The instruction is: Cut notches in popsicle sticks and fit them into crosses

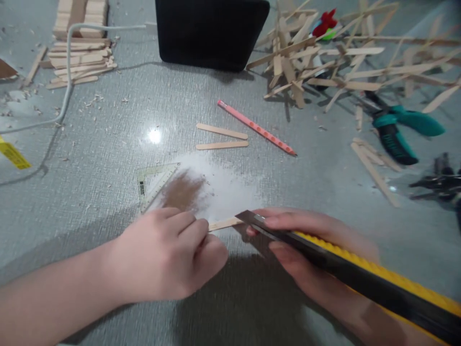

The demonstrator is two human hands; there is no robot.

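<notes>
My left hand (173, 254) is closed around one end of a wooden craft stick (225, 224), whose bare part points right. In my right hand (317, 245) is a yellow and black utility knife (345, 269), its blade out and lying over the stick's right end. Whether the edge touches the wood I cannot tell. Beneath and behind the stick is a white powdery patch (230, 182) with a heap of brown dust (185, 190). A clear set square (142, 185) lies just beyond my left hand. Farther off are two loose craft sticks (221, 130) and a pink pencil (257, 127).
At the back stands a black tablet-like panel (212, 33). Stacked craft sticks (81, 60) and a white cable (66, 96) are at the left. A lattice of joined sticks (345, 72) fills the back right, with teal-handled pliers (394, 129) in front.
</notes>
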